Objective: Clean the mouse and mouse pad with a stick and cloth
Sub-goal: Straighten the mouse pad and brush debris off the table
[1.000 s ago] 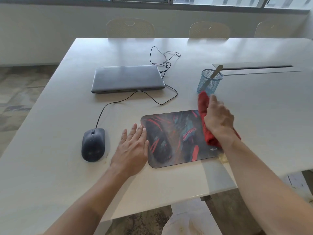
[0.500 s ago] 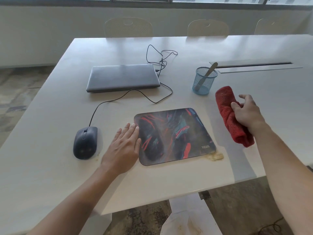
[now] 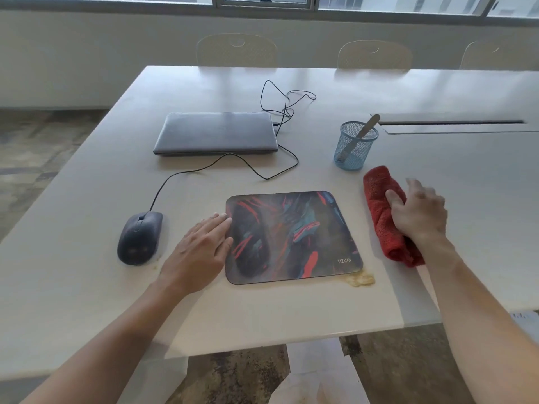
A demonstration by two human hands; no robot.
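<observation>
A dark wired mouse (image 3: pixel 140 239) lies on the white table, left of a colourful mouse pad (image 3: pixel 291 237). My left hand (image 3: pixel 198 252) lies flat on the table, its fingertips touching the pad's left edge. A rolled red cloth (image 3: pixel 379 199) lies on the table to the right of the pad. My right hand (image 3: pixel 420 214) rests over the cloth's right side with the thumb on it; the fingers are spread, lifted and blurred. A flat wooden stick (image 3: pixel 369 126) leans in a blue mesh cup (image 3: pixel 354 147) behind the cloth.
A shut grey laptop (image 3: pixel 215 132) sits behind the pad, and the mouse cable (image 3: pixel 262 173) loops past it. A yellowish smear (image 3: pixel 360 279) marks the table at the pad's near right corner. The table's near edge (image 3: pixel 320 336) is close. Chairs (image 3: pixel 236 51) stand at the far side.
My right hand carried the red cloth off the pad's right edge and set it on the table to the right; its fingers have now spread. The left hand stayed at the pad's left edge.
</observation>
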